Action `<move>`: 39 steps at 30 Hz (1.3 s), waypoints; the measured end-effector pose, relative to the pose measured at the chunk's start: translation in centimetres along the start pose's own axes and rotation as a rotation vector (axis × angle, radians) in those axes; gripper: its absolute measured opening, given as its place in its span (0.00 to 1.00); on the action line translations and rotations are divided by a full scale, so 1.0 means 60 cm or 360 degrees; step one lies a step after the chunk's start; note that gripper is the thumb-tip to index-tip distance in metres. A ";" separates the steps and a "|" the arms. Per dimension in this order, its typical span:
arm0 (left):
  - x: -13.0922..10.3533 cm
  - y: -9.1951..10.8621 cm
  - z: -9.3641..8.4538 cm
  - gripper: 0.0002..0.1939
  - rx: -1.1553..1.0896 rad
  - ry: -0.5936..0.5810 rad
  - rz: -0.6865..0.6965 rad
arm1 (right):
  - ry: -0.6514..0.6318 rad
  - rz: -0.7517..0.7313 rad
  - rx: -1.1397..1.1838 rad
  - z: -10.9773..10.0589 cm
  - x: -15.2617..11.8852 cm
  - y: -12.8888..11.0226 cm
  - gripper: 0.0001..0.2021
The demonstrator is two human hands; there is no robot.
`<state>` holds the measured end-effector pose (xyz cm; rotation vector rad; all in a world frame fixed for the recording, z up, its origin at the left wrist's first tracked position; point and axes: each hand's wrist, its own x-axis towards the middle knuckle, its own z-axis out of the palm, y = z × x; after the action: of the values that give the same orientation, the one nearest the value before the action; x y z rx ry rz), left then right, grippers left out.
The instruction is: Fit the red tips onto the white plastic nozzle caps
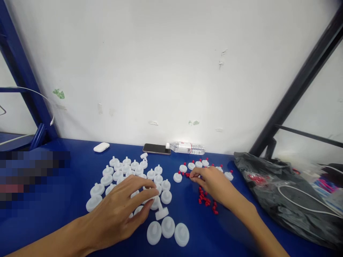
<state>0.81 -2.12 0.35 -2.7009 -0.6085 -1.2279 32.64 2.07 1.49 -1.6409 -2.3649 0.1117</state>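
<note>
My left hand (125,203) is over the front of a cluster of white round caps with spouts. Its curled thumb and fingertips meet at the spout of one tilted white spouted cap (162,214). Around and under this hand stand many more white caps (107,179), mostly spout up. At the right, my right hand (207,180) has thumb and forefinger pinched together at a small red tip cap (188,175); the fingers partly hide it. Loose red tip caps (206,200) lie under the right wrist. Beyond that hand, several white caps with red tips (183,167) stand in loose rows.
Along the wall lie a white earbud case (101,147), a black phone (157,149) and a clear plastic bottle (187,147). A dark plastic bag (270,207) with a white cable covers the right side. Bed-frame bars (297,78) slant at both sides of the blue surface (128,248).
</note>
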 end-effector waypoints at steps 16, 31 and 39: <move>0.004 0.009 -0.006 0.12 -0.0160 -0.0443 0.0031 | -0.0290 -0.0139 0.1134 -0.022 -0.022 -0.077 0.06; 0.001 0.008 -0.002 0.18 -0.0077 -0.0316 0.0027 | -0.0234 -0.0186 0.1393 0.000 -0.020 -0.084 0.03; -0.008 0.005 0.009 0.23 0.0182 -0.0027 -0.0059 | 0.0158 -0.0317 0.1767 0.026 -0.027 -0.119 0.02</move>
<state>1.02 -2.42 -0.36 -2.6202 -0.7112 -1.1424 26.25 -1.86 1.21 -0.8246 -1.7662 1.0434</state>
